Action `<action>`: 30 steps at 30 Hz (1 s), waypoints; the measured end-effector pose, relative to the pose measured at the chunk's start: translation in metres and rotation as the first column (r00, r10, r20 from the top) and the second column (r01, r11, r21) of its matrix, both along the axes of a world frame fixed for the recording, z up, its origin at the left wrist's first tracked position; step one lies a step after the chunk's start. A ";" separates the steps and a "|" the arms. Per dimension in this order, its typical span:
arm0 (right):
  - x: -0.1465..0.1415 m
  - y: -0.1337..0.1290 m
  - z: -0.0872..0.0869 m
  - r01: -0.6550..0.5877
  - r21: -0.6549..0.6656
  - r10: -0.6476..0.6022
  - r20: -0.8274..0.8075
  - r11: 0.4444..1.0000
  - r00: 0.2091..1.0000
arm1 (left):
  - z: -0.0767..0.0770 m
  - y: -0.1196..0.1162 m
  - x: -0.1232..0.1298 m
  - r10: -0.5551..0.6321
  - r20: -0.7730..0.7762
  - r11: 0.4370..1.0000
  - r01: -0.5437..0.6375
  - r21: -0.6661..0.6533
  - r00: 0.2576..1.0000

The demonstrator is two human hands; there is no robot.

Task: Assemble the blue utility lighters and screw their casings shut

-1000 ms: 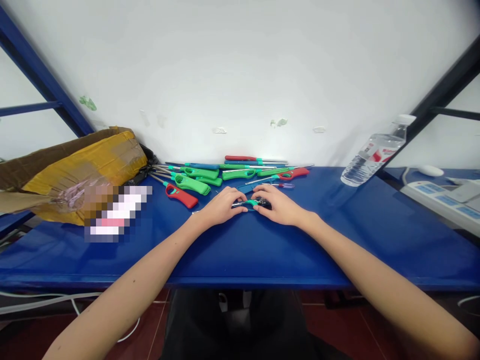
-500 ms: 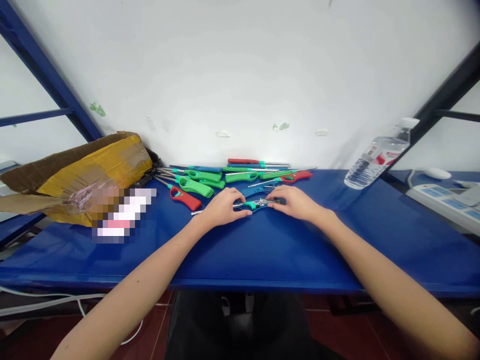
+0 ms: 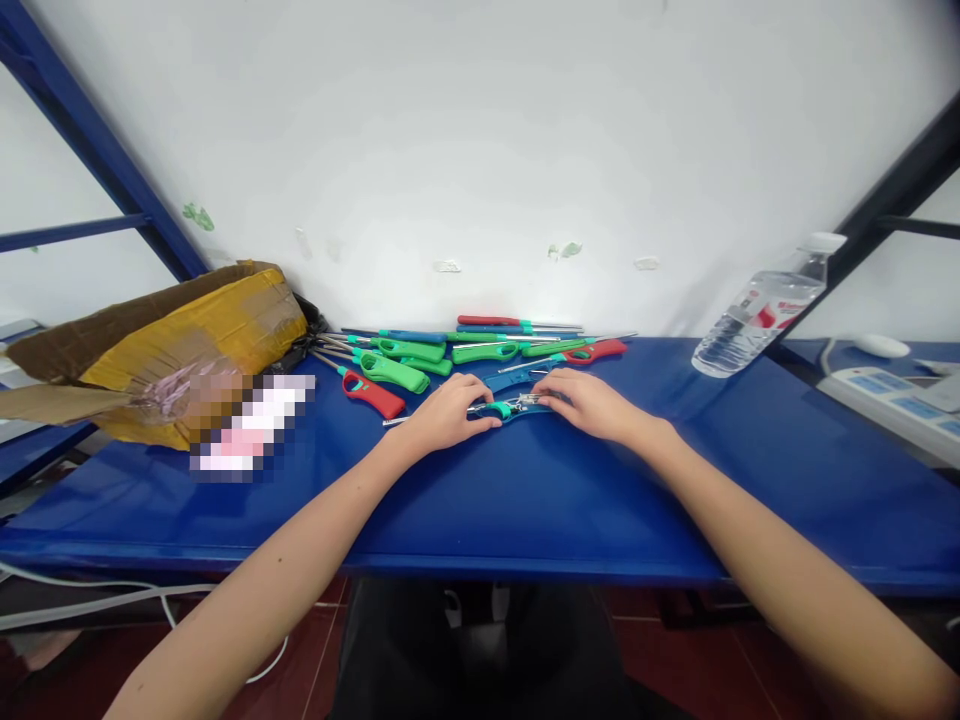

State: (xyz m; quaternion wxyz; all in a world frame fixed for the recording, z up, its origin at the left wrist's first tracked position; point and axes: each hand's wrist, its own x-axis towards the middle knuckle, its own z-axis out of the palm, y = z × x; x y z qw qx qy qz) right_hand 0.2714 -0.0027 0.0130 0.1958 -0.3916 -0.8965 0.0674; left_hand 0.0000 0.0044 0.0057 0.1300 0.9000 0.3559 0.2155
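An opened blue stick lighter [image 3: 504, 409], with a teal trigger and small metal parts showing, lies low over the table in front of me. My left hand [image 3: 450, 412] is closed on its barrel end, thumb in front and fingers behind. At the handle end, the thumb and fingers of my right hand [image 3: 589, 402] pinch the inner parts, which the fingertips partly hide. Just behind the lighter lies a blue casing piece [image 3: 514, 378]. A red stick lighter [image 3: 373, 394] rests left of my left hand.
Several green stick lighters [image 3: 395, 372] and other coloured ones lie along the wall. A taped cardboard box [image 3: 187, 340] stands at left on the blue table [image 3: 480, 510]. At right are a water bottle [image 3: 761, 310] and a white power strip [image 3: 892, 405].
My right fingers have shifted slightly over the handle end, and the dark part seen there before is now covered. My left hand keeps its grip. The view has shifted a little.
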 end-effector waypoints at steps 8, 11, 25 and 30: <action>-0.003 0.000 -0.002 0.010 0.001 -0.010 -0.026 1.000 1.000 | 0.001 0.001 -0.003 -0.042 -0.020 0.999 0.042 -0.005 0.999; -0.003 0.000 -0.002 0.000 -0.003 0.000 -0.019 1.000 1.000 | 0.002 0.003 -0.004 -0.063 -0.034 0.998 0.063 0.007 0.997; -0.004 -0.001 -0.004 -0.036 -0.015 0.035 -0.024 0.999 0.999 | -0.002 -0.003 0.000 0.028 0.023 0.999 -0.029 0.037 0.999; -0.005 -0.001 -0.005 -0.022 -0.035 0.021 -0.013 0.999 1.000 | -0.002 -0.001 -0.001 -0.012 0.020 1.000 0.012 0.019 1.000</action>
